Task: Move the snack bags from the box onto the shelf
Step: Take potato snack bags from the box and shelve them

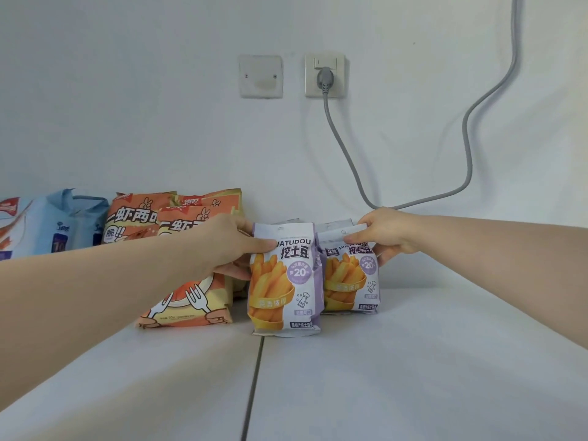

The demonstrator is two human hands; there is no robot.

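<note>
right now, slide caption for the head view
Left hand grips the near fries bag and right hand pinches the far fries bag by its top, both upright on the shelf beside orange bags.

White shelf (413,361), seam (254,383) mid-surface. Front fries bag (283,291), rear fries bag (350,281) upright; orange shrimp bags (191,300) left, blue bags (63,224) far left.

Counts: 2 purple-and-white fries snack pouches (283,281) (350,278) in front, with top edges of more behind, number unclear. 3 orange shrimp-cracker bags (133,218) (208,202) (191,300). Pale-blue plastic packs (76,218): looks like 2. 1 white-and-red bag (9,218), cut off at the left edge. 2 white wall plates (261,76) (324,63). 1 grey cable (346,154).
</note>
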